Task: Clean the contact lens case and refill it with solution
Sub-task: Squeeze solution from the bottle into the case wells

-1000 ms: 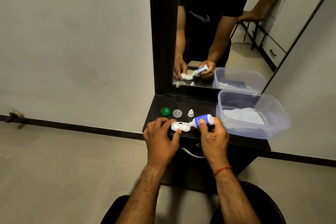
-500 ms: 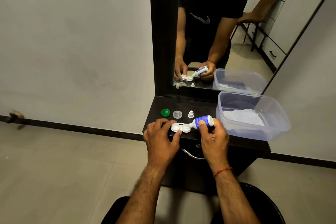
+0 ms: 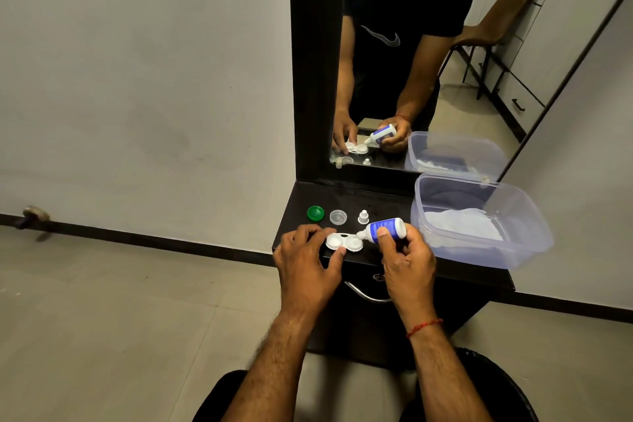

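At the near edge of the desk point(image 3: 383, 195), my left hand point(image 3: 308, 260) pins the lens case point(image 3: 344, 242); my right hand point(image 3: 406, 259) squeezes the tilted bottle point(image 3: 385, 229). Gentle pressure should avoid overfilling the right well.

White twin-well lens case point(image 3: 344, 242) is found uncapped, flat on the shelf point(image 3: 383, 200). Blue-labelled solution bottle point(image 3: 386, 229) is tipped, nozzle at its right well.
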